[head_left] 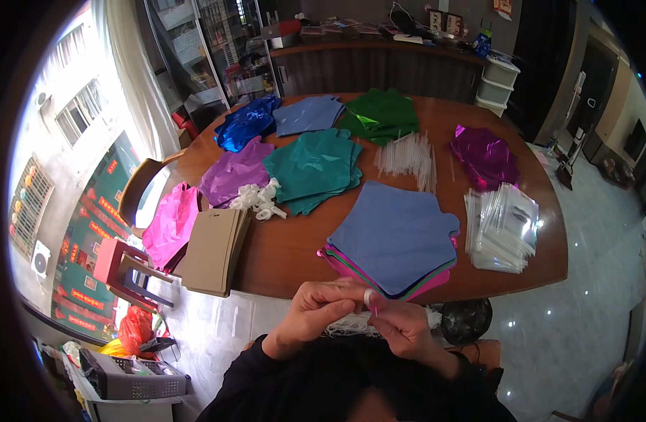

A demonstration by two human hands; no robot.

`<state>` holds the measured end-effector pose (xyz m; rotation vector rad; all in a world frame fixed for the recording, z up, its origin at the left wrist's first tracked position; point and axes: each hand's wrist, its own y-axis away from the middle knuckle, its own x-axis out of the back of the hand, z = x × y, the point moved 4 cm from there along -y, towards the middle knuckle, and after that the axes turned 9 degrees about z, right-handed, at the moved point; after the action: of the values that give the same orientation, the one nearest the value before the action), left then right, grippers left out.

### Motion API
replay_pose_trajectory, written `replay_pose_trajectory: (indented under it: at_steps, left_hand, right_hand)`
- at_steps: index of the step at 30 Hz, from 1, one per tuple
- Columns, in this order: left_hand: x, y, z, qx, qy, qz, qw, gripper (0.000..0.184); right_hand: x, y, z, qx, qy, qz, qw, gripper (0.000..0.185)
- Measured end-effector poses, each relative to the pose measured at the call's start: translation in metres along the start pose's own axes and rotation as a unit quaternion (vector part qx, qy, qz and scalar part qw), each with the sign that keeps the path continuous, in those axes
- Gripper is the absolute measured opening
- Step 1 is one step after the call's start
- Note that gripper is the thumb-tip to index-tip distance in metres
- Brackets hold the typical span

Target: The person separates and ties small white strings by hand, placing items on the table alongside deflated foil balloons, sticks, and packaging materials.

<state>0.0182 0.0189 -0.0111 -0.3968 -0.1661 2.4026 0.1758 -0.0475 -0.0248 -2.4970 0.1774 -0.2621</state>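
Note:
My left hand (pixel 314 315) and my right hand (pixel 406 329) meet in front of my body at the table's near edge, fingers closed in a pinch. Between their fingertips is a small white strip (pixel 368 297), curled like a band, with a thin pinkish sliver (pixel 374 309) just below it. Fingers partly hide both. Just beyond my hands lies a stack of flat foil shapes (pixel 393 235) like uninflated balloons, matte blue on top with pink, green and dark edges beneath. White ribbon coils (pixel 258 199) sit farther left.
The wooden table (pixel 288 260) holds more foil piles: teal (pixel 316 169), purple (pixel 231 169), pink (pixel 172 221), green (pixel 381 118) and magenta (pixel 485 158). Brown cardboard (pixel 212 250) overhangs the near edge. Clear sticks (pixel 411 158) and plastic bags (pixel 502 228) lie right. A black stool (pixel 467 320) stands below.

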Motion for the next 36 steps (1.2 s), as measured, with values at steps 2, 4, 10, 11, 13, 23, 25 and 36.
replay_pose_trajectory:
  at_steps: [2,4,10,11,13,23,25,36]
  left_hand:
    - [0.001,-0.005,0.007,-0.092,-0.215,0.023,0.972,0.020]
    - [0.002,-0.007,0.010,-0.136,-0.320,0.035,0.937,0.019]
    - [-0.003,-0.001,0.002,-0.090,-0.274,-0.090,0.953,0.021]
    - [0.000,0.002,0.001,-0.043,-0.181,-0.082,0.979,0.020]
    - [0.004,0.006,-0.003,0.050,0.008,-0.064,0.997,0.018]
    - [-0.005,-0.008,0.016,-0.148,-0.375,-0.075,0.912,0.019]
    - [-0.001,-0.006,0.013,-0.117,-0.324,-0.088,0.935,0.019]
    - [0.003,-0.003,0.005,-0.034,-0.079,-0.009,0.996,0.023]
  right_hand:
    - [-0.001,0.004,0.005,0.013,0.007,-0.014,1.000,0.004]
    - [-0.001,0.005,0.005,0.019,0.009,-0.021,1.000,0.004]
    - [0.009,0.001,0.002,-0.006,0.030,0.035,0.999,0.004]
    - [0.008,0.001,0.002,-0.012,0.029,0.029,0.999,0.004]
    - [0.008,0.001,0.003,-0.026,0.027,0.017,0.999,0.004]
    - [0.005,-0.001,0.001,0.013,0.019,0.003,1.000,0.005]
    - [0.006,-0.003,0.001,0.009,0.022,0.006,1.000,0.005]
    - [-0.001,0.003,0.006,-0.012,0.000,-0.028,1.000,0.005]
